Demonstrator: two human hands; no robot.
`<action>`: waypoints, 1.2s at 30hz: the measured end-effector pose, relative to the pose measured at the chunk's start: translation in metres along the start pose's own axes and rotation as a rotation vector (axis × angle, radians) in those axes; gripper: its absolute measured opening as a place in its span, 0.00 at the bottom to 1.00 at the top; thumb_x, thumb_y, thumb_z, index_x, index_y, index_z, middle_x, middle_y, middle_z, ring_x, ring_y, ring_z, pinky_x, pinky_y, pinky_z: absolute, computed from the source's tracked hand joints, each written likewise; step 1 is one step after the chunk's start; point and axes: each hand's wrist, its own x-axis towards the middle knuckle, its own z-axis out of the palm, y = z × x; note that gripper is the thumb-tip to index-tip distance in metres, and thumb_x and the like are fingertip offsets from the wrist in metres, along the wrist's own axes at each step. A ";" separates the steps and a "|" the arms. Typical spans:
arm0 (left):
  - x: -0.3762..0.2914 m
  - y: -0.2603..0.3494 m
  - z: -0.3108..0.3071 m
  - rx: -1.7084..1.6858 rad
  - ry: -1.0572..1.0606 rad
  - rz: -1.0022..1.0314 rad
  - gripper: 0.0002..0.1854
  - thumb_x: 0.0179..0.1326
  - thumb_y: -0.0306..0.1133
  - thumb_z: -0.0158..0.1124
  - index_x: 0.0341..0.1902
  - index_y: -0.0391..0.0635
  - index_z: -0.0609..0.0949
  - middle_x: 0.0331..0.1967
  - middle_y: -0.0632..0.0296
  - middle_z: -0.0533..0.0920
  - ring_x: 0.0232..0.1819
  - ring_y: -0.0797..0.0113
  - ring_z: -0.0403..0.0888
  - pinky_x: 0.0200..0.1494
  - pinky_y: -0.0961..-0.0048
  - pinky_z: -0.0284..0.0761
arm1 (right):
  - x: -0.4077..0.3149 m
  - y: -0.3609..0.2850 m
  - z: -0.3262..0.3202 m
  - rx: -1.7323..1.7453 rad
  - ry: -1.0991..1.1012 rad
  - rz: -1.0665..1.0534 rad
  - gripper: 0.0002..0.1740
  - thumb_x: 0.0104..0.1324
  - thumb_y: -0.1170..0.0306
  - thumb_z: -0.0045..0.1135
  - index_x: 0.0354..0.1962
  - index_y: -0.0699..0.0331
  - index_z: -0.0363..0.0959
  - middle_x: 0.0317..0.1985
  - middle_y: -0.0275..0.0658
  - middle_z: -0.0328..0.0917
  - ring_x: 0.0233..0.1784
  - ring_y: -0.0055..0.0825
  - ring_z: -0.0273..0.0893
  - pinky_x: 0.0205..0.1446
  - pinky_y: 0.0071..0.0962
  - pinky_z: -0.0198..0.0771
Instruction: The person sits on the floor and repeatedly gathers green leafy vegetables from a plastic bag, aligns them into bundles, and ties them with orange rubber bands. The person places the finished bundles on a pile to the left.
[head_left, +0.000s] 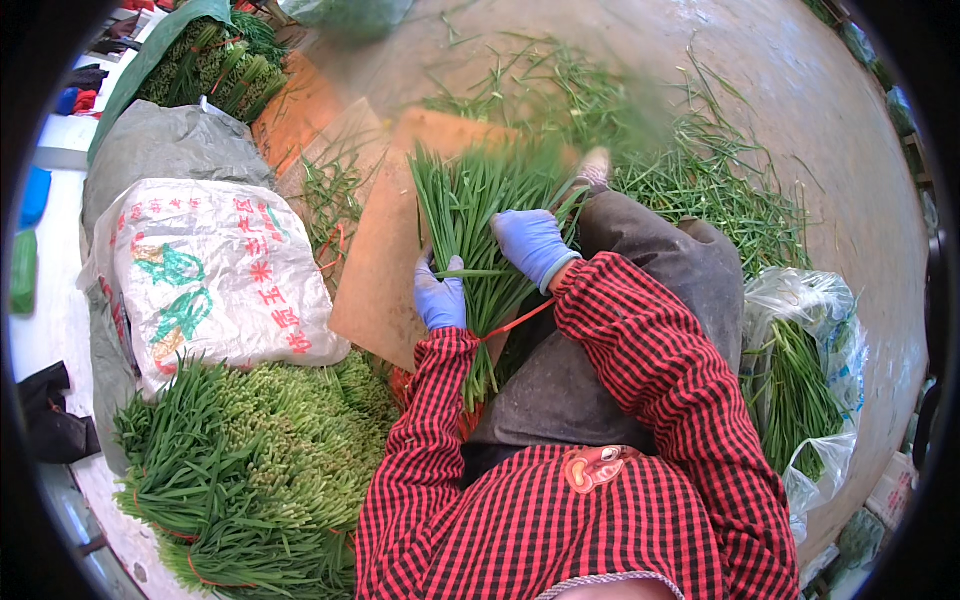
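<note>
A loose bundle of garlic chives (480, 217) lies in front of me, leaf tips pointing away. My left hand (439, 292), in a thin blue glove, clasps its left side near the lower part, with a single leaf lying across by the thumb. At the bundle's right side, my right hand (531, 244), also gloved, is closed on some of the leaves; its fingertips are partly hidden. An orange-red tie strip (517, 321) runs from beside the right cuff to the lower stalks. Beneath the bundle is a brown board (382, 292).
On my left stand stacked tied chives (262, 480) beside a white woven sack (217, 277) bearing print. More bundles (217, 67) lie at the far left. Loose leaves (720, 187) litter the floor ahead. At right, a clear plastic bag (814, 292) holds chives (799, 397).
</note>
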 end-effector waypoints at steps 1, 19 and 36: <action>0.000 0.000 0.000 0.009 0.000 -0.009 0.28 0.62 0.27 0.69 0.66 0.35 0.75 0.51 0.53 0.85 0.49 0.65 0.83 0.56 0.68 0.78 | 0.001 0.001 -0.003 0.074 0.013 0.051 0.06 0.62 0.70 0.54 0.31 0.59 0.81 0.28 0.46 0.84 0.34 0.47 0.85 0.36 0.45 0.80; -0.004 0.006 -0.004 0.144 -0.013 0.001 0.30 0.62 0.34 0.71 0.66 0.36 0.75 0.50 0.52 0.85 0.51 0.61 0.84 0.58 0.65 0.77 | 0.022 0.034 -0.025 -0.150 0.230 0.018 0.11 0.55 0.67 0.66 0.38 0.55 0.85 0.31 0.45 0.81 0.40 0.49 0.81 0.44 0.48 0.74; -0.004 0.004 0.002 0.112 -0.016 0.032 0.27 0.64 0.30 0.70 0.65 0.33 0.74 0.52 0.51 0.84 0.52 0.62 0.82 0.58 0.66 0.77 | 0.020 0.018 -0.023 -0.059 -0.114 -0.136 0.10 0.54 0.65 0.63 0.35 0.51 0.86 0.37 0.39 0.84 0.50 0.43 0.78 0.52 0.46 0.70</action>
